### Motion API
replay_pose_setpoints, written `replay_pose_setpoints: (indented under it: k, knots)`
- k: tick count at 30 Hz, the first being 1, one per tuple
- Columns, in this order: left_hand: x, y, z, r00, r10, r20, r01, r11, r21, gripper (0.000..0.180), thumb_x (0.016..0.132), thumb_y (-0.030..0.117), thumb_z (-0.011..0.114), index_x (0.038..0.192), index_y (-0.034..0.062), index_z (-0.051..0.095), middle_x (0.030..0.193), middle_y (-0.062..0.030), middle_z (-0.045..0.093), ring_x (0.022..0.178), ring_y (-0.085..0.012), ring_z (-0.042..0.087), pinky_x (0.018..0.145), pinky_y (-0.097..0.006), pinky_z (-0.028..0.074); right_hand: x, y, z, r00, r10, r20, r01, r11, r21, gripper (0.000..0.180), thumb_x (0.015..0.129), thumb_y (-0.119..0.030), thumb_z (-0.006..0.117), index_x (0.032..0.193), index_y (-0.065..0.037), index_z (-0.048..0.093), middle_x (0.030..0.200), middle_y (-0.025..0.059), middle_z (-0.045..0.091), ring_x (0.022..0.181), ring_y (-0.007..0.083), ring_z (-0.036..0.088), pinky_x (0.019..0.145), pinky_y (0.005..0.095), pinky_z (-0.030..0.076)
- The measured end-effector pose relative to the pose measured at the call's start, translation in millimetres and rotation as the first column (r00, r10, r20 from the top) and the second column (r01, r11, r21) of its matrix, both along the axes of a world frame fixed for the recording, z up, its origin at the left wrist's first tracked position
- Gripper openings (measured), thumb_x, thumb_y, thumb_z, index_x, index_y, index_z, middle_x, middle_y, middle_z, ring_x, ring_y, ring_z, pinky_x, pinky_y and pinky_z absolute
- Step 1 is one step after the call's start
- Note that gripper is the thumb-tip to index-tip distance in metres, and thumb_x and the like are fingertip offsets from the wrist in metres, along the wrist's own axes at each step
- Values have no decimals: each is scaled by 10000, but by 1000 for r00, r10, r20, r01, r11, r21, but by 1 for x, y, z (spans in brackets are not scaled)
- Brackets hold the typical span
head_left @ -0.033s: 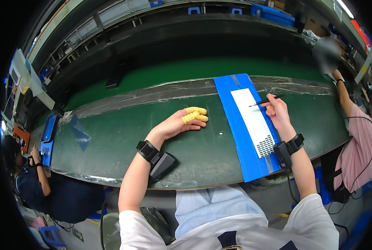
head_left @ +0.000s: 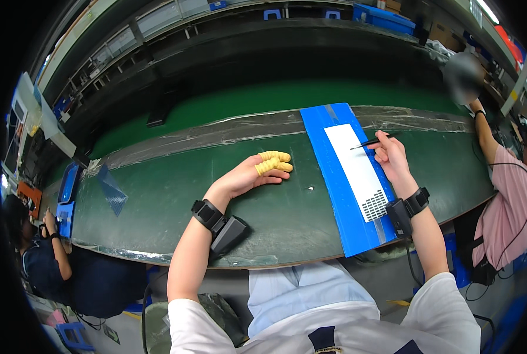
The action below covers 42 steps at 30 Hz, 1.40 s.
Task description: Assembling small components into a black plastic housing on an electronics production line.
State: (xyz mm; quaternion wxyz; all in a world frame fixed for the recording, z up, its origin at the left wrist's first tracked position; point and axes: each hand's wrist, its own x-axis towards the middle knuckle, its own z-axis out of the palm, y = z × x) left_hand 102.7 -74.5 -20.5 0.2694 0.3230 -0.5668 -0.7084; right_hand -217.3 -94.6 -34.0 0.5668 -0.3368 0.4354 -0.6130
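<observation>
My right hand [head_left: 391, 158] grips thin black tweezers [head_left: 369, 142], their tip over a white sheet [head_left: 347, 150]. Rows of small black rectangular pieces [head_left: 373, 206] cover the near end of that sheet. Under it lies a long blue board [head_left: 320, 141], taped at both ends. To the left, my left hand [head_left: 256, 172] rests on the green tabletop, fingers stretched out, with nothing seen in it. Yellow ribbed finger cots [head_left: 273, 160] cover its thumb and at least one finger. Between this hand and the board lies a tiny white speck [head_left: 310, 188].
A clear plastic piece [head_left: 112, 190] lies on the left of the table [head_left: 216, 230]. Beyond it stands a blue tray [head_left: 70, 182]. One person in dark clothes [head_left: 57, 259] sits at left, another in pink [head_left: 502, 197] at right. A green belt [head_left: 228, 105] runs behind.
The view has shifted very slightly. Both hands and the tweezers keep the same pose.
</observation>
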Motion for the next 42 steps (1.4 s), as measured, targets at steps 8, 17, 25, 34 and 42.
replay_pose_setpoints:
  k: [8,17,25,34,42]
  knots:
    - [-2,0,1,1000,23,11,-23,1000,-5,431,847,284,419,1161,-5,356,1075,-108,477,937,-155,497,821,-254,401,0,2,5,999,7,46,-8,1000,23,210,780,-167,529,796,20,435,639,162,530,383,44,317,388,198,283]
    - [-1,4,5,998,45,39,-45,999,-13,426,847,269,420,1163,-9,354,1070,-109,481,941,-163,498,823,-256,401,2,1,3,999,17,40,-18,999,37,205,802,-185,499,857,9,461,648,134,511,391,36,306,391,184,275]
    - [-3,3,5,999,38,1,-38,999,13,421,849,252,419,1172,-5,339,1101,-121,462,951,-179,497,826,-265,397,0,-1,1,997,-9,78,6,999,47,182,777,-151,531,820,1,441,648,176,544,367,36,313,360,179,280]
    - [-5,5,8,998,57,-4,-57,997,60,387,841,195,440,1164,2,350,1081,-111,473,930,-178,505,811,-262,414,-1,0,1,995,-3,99,-2,999,50,192,774,-169,541,799,-10,437,639,183,557,366,43,321,373,189,287]
    - [-6,5,8,998,55,-5,-55,997,58,356,842,152,425,1159,4,356,1080,-110,475,930,-182,506,812,-265,412,-3,0,1,994,12,105,-16,999,33,192,773,-161,538,760,-11,420,641,179,555,374,51,333,382,199,296]
